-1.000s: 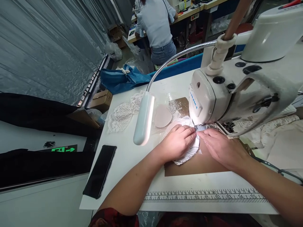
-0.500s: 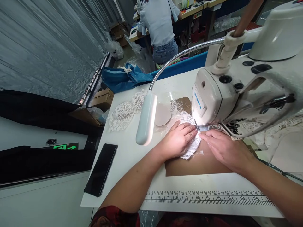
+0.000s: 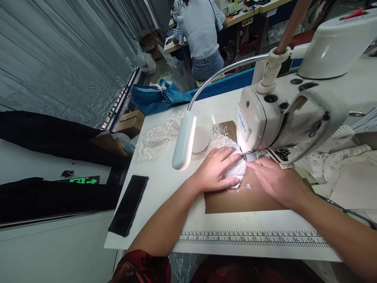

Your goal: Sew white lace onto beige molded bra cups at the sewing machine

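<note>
A white lace piece, curved like a bra cup, lies beneath the needle area of a white sewing machine. My left hand rests flat on the lace with its fingers spread, pressing it to the bed. On the other side, my right hand has its fingers closed together, and their tips pinch the lace's right edge close to the presser foot. The needle itself is too small to make out. Under both hands lies a brown sheet.
A lit lamp on a bendy metal neck hangs left of the machine. Around it lie a round beige pad and lace cups. A phone and printed ruler are nearer. Light fabric piles rightward. A co-worker sits beyond.
My left hand's fingers have spread wider, with the thumb further apart on the lace. The lace has turned slightly at the needle. The whole view has shifted a little.
</note>
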Tool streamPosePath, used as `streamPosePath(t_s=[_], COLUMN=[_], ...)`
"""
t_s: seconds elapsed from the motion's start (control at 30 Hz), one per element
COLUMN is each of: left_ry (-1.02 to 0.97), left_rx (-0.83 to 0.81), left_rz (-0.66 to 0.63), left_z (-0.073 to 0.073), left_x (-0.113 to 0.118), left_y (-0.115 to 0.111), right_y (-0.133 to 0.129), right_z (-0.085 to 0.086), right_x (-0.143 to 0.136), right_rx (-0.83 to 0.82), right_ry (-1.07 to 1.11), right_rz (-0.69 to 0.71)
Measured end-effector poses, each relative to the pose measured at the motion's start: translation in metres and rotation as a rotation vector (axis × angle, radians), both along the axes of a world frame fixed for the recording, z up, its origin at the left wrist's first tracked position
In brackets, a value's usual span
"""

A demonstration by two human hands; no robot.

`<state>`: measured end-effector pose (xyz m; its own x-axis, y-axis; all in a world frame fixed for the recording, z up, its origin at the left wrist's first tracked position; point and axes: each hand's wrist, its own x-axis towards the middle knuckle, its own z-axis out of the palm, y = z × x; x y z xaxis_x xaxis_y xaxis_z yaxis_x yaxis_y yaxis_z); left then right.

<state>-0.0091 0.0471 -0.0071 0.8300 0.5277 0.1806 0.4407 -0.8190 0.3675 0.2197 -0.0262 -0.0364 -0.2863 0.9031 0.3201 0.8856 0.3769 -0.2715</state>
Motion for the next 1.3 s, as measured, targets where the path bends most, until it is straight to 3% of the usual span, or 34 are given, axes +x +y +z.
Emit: streamPosePath(t_s=[0.13, 0.27, 0.33, 0.43, 0.53, 0.6, 0.73, 0.93, 1.03, 1.17, 1.3], left_ry=[-0.259, -0.192, -0.082, 0.021, 0.008, -0.042, -0.112, 0.039, 0.040, -0.091, -0.081], left_rx=[-0.036, -0.083, -0.116, -0.132, -0.180, -0.294, -0.565, -0.624, -0.706, -0.434, -0.170], left_rz=[0.101, 0.119, 0.111, 0.163, 0.245, 0.272, 0.149, -0.131, -0.165, -0.077, -0.174], left_z=[0.026, 0.048, 0.044, 0.024, 0.007, 0.004, 0.013, 0.037, 0.049, 0.045, 0.015], left_x=[-0.012, -0.017, -0.016, -0.012, -0.009, -0.011, -0.019, -0.033, -0.032, -0.017, -0.001], left_y=[-0.008, -0.026, -0.033, -0.036, -0.029, -0.020, -0.007, -0.015, -0.019, -0.009, 0.006], right_y=[-0.002, -0.002, -0.002, -0.001, 0.000, 0.001, 0.001, 0.000, 0.000, 0.001, -0.001], right_z=[0.004, 0.000, -0.002, -0.001, 0.001, 0.001, -0.002, -0.003, 0.000, 0.002, 0.004], right_x=[0.002, 0.002, 0.001, -0.001, -0.002, -0.002, -0.001, 0.000, -0.003, -0.004, -0.003], right_rx=[-0.023, 0.019, 0.021, -0.018, -0.032, -0.032, -0.026, 0.026, 0.065, 0.093, 0.135], right_ry=[0.027, 0.025, 0.024, 0.007, -0.001, -0.003, -0.026, -0.048, -0.065, -0.085, -0.126], right_rz=[0.060, 0.142, 0.182, 0.224, 0.239, 0.240, 0.234, 0.226, 0.188, 0.165, 0.152])
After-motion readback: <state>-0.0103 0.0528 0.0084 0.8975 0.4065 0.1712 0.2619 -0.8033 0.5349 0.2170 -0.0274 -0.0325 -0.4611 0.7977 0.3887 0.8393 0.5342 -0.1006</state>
